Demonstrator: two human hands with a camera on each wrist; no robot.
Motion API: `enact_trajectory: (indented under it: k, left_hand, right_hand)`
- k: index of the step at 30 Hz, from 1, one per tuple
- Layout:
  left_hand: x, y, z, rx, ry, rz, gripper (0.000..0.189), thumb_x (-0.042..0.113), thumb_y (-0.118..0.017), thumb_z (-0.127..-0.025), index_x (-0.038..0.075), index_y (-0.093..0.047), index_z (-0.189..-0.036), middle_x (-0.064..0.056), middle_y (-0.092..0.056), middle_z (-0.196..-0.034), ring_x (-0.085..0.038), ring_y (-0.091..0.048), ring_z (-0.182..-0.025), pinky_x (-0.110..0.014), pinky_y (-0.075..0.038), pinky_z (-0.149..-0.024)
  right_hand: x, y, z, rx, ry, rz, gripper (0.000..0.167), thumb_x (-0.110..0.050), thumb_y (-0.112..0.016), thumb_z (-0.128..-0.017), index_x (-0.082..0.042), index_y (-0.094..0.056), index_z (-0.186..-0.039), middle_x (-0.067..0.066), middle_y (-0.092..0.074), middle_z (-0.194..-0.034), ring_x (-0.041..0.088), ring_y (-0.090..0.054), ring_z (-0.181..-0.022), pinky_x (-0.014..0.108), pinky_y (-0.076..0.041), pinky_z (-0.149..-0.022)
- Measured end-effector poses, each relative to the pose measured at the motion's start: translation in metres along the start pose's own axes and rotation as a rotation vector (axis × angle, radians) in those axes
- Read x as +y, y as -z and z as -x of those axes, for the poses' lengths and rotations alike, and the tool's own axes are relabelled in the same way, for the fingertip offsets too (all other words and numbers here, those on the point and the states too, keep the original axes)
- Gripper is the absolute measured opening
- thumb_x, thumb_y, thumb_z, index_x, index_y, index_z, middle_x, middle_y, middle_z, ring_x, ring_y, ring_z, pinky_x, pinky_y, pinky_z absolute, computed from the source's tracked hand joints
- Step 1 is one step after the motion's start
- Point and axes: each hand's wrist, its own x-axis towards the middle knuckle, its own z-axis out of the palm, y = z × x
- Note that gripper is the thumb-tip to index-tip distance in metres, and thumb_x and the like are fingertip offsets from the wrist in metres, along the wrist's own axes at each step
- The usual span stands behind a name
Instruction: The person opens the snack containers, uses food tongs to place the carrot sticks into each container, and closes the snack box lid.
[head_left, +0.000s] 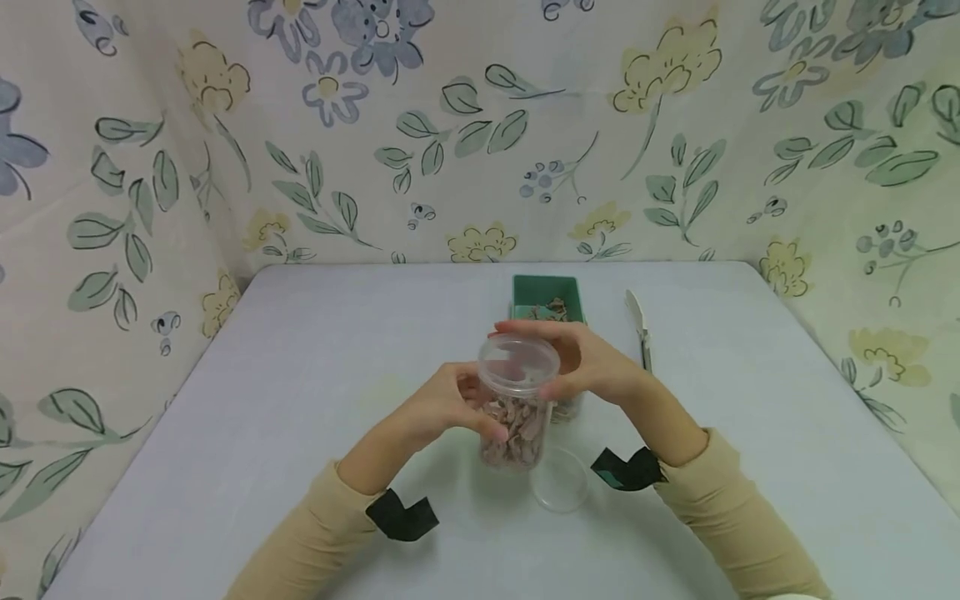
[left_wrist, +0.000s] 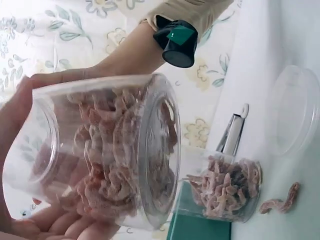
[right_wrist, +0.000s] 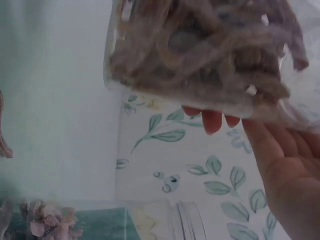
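Observation:
A clear plastic jar (head_left: 517, 425), partly filled with twisted, brownish-pink dried strips (left_wrist: 112, 160), is raised above the table between both hands. My left hand (head_left: 442, 408) grips its side, the thumb across the front. Round its rim (head_left: 518, 364) curls my right hand (head_left: 588, 362), fingers behind and thumb in front. Under the raised jar, a clear round lid (head_left: 560, 482) lies flat on the table. A second clear jar (left_wrist: 220, 190) of similar strips stands behind, largely hidden by the raised one in the head view.
Behind the jars, a green box (head_left: 546, 289) contains brown pieces. To its right lie metal tongs (head_left: 641, 333). One loose strip (left_wrist: 282, 200) rests on the table near the second jar. Floral cloth (head_left: 480, 167) hangs along the table's back and sides.

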Motion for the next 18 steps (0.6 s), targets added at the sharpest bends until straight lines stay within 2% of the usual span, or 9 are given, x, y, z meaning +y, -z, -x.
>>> enact_trajectory:
  k: [4, 7, 10, 13, 16, 18]
  left_hand:
    - [-0.002, -0.004, -0.001, 0.139, -0.057, -0.039, 0.073, 0.012, -0.089, -0.069, -0.002, -0.055, -0.132, -0.012, -0.062, -0.126, -0.025, -0.058, -0.118, -0.039, -0.048, -0.098]
    - [-0.003, -0.006, -0.001, 0.231, -0.09, -0.078, 0.066, 0.003, -0.085, -0.071, 0.0, -0.057, -0.131, -0.013, -0.062, -0.126, -0.026, -0.058, -0.118, -0.04, -0.048, -0.097]
    - [-0.006, -0.006, -0.001, 0.263, -0.1, -0.09, 0.065, 0.002, -0.085, -0.072, 0.001, -0.057, -0.131, -0.013, -0.062, -0.126, -0.026, -0.058, -0.119, -0.041, -0.047, -0.098]
    - [-0.01, -0.003, -0.003, 0.283, -0.131, -0.121, 0.064, 0.002, -0.084, -0.072, 0.001, -0.058, -0.13, -0.013, -0.063, -0.125, -0.026, -0.059, -0.116, -0.041, -0.048, -0.097]
    - [-0.016, 0.004, -0.007, 0.315, -0.185, -0.211, 0.066, 0.002, -0.085, -0.07, 0.0, -0.058, -0.13, -0.012, -0.064, -0.123, -0.026, -0.059, -0.113, -0.041, -0.049, -0.095]
    - [-0.021, 0.009, -0.011, 0.339, -0.209, -0.282, 0.07, 0.003, -0.086, -0.067, -0.001, -0.057, -0.131, -0.012, -0.063, -0.124, -0.026, -0.059, -0.114, -0.041, -0.049, -0.094]
  right_hand:
    - [0.001, -0.01, -0.004, 0.204, -0.095, 0.065, 0.082, -0.018, -0.082, -0.079, 0.005, -0.038, -0.145, 0.013, -0.046, -0.142, 0.026, -0.049, -0.12, 0.029, -0.051, -0.09]
    - [0.003, -0.017, -0.008, 0.303, -0.144, 0.087, 0.087, -0.018, -0.085, -0.075, 0.004, -0.038, -0.145, 0.019, -0.045, -0.142, 0.025, -0.051, -0.115, 0.025, -0.051, -0.085]
    - [0.005, -0.021, -0.011, 0.349, -0.157, 0.101, 0.086, -0.014, -0.085, -0.074, 0.004, -0.04, -0.145, 0.021, -0.047, -0.14, 0.031, -0.051, -0.113, 0.023, -0.051, -0.081]
    - [0.005, -0.025, -0.015, 0.398, -0.176, 0.15, 0.08, -0.006, -0.083, -0.074, 0.003, -0.043, -0.143, 0.021, -0.049, -0.139, 0.037, -0.05, -0.116, 0.026, -0.052, -0.084]
    - [0.006, -0.03, -0.021, 0.441, -0.214, 0.247, 0.078, 0.001, -0.08, -0.073, 0.002, -0.044, -0.143, 0.022, -0.051, -0.137, 0.037, -0.052, -0.116, 0.034, -0.052, -0.088]
    - [0.009, -0.035, -0.027, 0.47, -0.247, 0.358, 0.08, -0.001, -0.082, -0.071, 0.001, -0.046, -0.142, 0.022, -0.053, -0.134, 0.034, -0.055, -0.112, 0.039, -0.052, -0.087]
